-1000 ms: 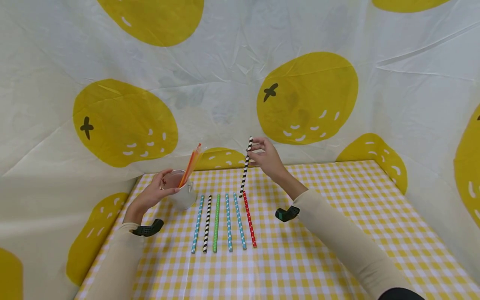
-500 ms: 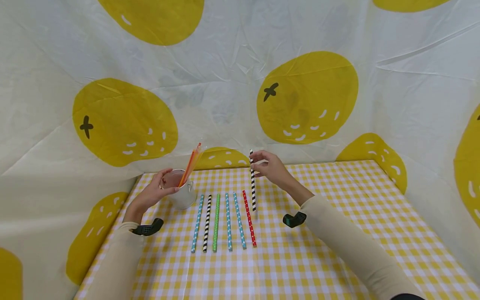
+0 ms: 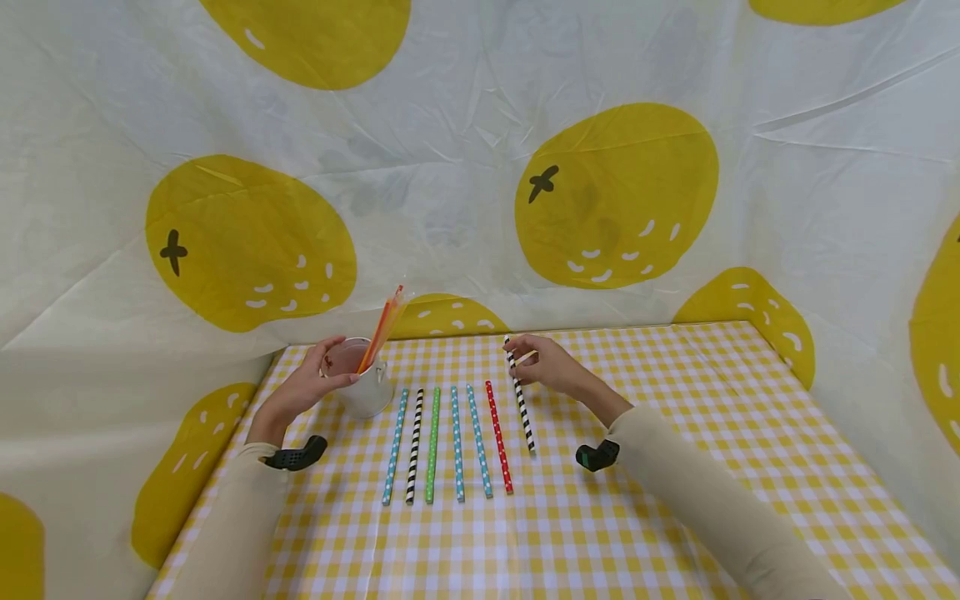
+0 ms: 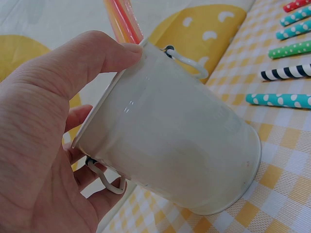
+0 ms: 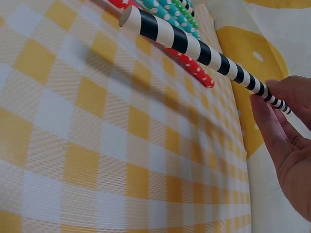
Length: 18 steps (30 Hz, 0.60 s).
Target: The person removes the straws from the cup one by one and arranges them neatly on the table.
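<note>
My left hand point(image 3: 298, 387) grips the rim of a small white metal bucket point(image 4: 170, 131) with little side handles, thumb across the near edge. Orange and red straws point(image 3: 381, 329), partly in clear plastic, lean out of it. My right hand point(image 3: 553, 367) pinches a black-and-white striped paper straw point(image 5: 194, 48) near its far end, between thumb and fingers. That straw slopes over the cloth, its shadow falling beside it, just right of a red straw with white specks point(image 3: 498, 437). Leftward in the row lie blue dotted straws point(image 3: 457, 446), a green dotted one point(image 3: 432, 446) and another striped straw point(image 3: 415, 447).
A yellow-and-white checked cloth point(image 3: 450, 550) covers the table. Behind and to the left hangs a pale sheet point(image 3: 450, 183) printed with large yellow fruit, meeting the table's back edge. Dark wrist devices sit below each hand.
My right hand has come down and a little right with the striped straw, from above the row to low beside the red straw. My left hand keeps its hold on the bucket.
</note>
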Each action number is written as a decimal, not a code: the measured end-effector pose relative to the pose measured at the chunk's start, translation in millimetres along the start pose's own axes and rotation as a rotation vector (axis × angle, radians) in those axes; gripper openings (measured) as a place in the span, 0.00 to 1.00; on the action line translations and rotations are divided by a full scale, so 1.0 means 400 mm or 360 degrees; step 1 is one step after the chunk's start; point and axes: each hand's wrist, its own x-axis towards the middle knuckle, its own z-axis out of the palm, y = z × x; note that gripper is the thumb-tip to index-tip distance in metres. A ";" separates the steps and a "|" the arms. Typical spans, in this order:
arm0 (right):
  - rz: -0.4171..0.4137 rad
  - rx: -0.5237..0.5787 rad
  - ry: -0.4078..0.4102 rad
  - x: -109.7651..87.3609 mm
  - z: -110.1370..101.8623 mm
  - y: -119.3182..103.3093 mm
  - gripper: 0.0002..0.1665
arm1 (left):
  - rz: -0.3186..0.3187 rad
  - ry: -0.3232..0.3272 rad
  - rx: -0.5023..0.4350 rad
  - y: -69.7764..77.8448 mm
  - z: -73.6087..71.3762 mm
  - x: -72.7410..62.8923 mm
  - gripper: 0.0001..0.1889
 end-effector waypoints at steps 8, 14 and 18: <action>0.0030 -0.0168 -0.0192 -0.017 0.025 0.022 0.27 | -0.0006 0.0016 0.0034 -0.056 -0.004 0.023 0.46; 0.0060 -0.0463 -0.0235 -0.022 0.037 0.039 0.24 | -0.0007 0.0018 0.0038 -0.037 -0.002 0.015 0.45; 0.0026 -0.0646 -0.0234 -0.018 0.037 0.048 0.23 | -0.0015 0.0005 0.0004 0.007 0.000 -0.002 0.45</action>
